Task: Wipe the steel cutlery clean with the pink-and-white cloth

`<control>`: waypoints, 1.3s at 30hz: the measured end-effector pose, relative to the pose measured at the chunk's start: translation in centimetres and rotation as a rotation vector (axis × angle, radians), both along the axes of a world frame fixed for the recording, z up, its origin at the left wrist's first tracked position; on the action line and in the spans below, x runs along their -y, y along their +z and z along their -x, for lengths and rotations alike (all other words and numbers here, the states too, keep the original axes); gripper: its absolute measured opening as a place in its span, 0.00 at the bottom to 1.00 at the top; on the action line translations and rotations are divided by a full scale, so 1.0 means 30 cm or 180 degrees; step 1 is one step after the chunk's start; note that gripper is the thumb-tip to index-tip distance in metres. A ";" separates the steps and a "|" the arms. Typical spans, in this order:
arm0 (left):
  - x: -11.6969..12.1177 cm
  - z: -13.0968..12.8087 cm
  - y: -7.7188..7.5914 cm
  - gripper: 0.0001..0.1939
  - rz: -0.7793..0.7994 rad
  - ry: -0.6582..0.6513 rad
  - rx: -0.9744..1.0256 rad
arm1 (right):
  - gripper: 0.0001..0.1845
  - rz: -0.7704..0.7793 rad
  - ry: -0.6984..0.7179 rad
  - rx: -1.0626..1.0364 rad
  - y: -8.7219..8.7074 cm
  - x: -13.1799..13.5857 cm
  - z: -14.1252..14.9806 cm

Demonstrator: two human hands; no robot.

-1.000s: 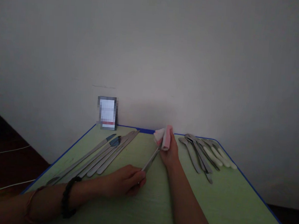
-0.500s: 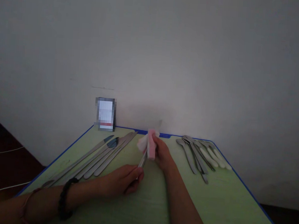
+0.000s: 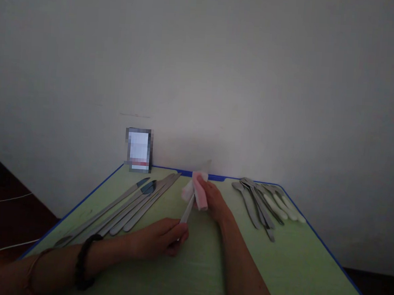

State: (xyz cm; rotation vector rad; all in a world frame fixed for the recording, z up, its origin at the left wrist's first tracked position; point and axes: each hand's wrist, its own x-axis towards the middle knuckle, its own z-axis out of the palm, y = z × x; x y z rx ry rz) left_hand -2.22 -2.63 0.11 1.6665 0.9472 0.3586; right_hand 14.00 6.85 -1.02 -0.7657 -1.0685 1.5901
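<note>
My left hand (image 3: 162, 236) is closed round the lower end of a piece of metal cutlery (image 3: 187, 211), which slants up and away from me. Its far end is hidden in a folded pink and white cloth (image 3: 199, 193), so I cannot tell whether it is a knife, fork or spoon. My right hand (image 3: 214, 200) pinches that cloth about the cutlery, thumb on top. Left of the hands lie several table knives (image 3: 138, 213), side by side on the table. To the right is a group of metal spoons and forks (image 3: 258, 205), some with white handles (image 3: 277, 207).
The pale green table (image 3: 188, 277) has a blue edge and stands against a grey wall (image 3: 202, 76). A blurred phone-like screen (image 3: 139, 150) leans upright at the back left corner. White cords (image 3: 4, 248) run beyond the left edge.
The cloth has turned slightly in my right hand, its lower end shifting right. My left hand has moved a little down, and more of the cutlery shows. The laid-out cutlery stays put.
</note>
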 end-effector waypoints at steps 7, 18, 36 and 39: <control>-0.005 -0.003 -0.015 0.25 -0.0277 0.0043 -0.0126 | 0.17 0.0291 0.0116 -0.0115 -0.007 0.005 0.020; 0.005 0.005 -0.007 0.28 -0.0076 -0.0110 0.0027 | 0.13 0.0441 -0.0906 -0.1674 -0.028 -0.046 -0.029; -0.008 -0.003 -0.032 0.27 0.0194 0.0344 0.0291 | 0.17 0.0442 -0.0587 -0.2134 0.022 -0.013 -0.021; -0.012 -0.009 -0.038 0.25 0.0223 0.0511 0.0339 | 0.11 0.0514 -0.0258 -0.1992 0.023 -0.008 -0.004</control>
